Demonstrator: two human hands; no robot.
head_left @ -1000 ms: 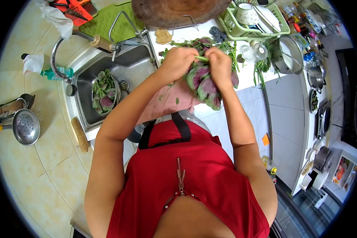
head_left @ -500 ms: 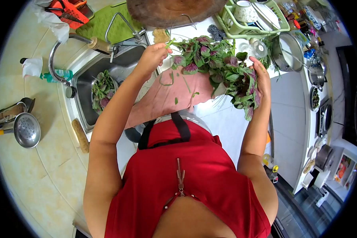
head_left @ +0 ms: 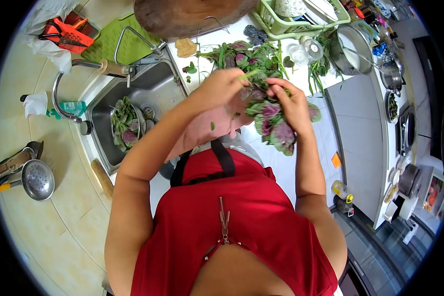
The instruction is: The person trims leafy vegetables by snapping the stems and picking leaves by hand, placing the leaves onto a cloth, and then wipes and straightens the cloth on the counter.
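My left hand [head_left: 221,88] is closed on a pale green stem of the amaranth greens [head_left: 276,121]. Close beside it, the fingers of my right hand [head_left: 293,106] pinch the same sprig, whose green and purple leaves hang below. Behind both hands, a loose pile of amaranth [head_left: 251,55] lies on the white counter. Pink fabric [head_left: 202,126] with leaf bits on it spreads below my left hand. In the steel sink [head_left: 158,79] at left, more amaranth [head_left: 126,121] sits in a bowl-like container, partly hidden by leaves.
A round wooden board [head_left: 192,15] stands at the back beside a green mat [head_left: 126,42]. To the right are a green dish rack [head_left: 281,27], a glass jar [head_left: 312,48] and a steel pot [head_left: 351,49]. The faucet [head_left: 59,93] arches at the sink's left.
My left hand has moved right and down, and my right hand left, bringing them together. The large bunch beside my right hand is replaced by a smaller sprig between both hands. The view has shifted slightly.
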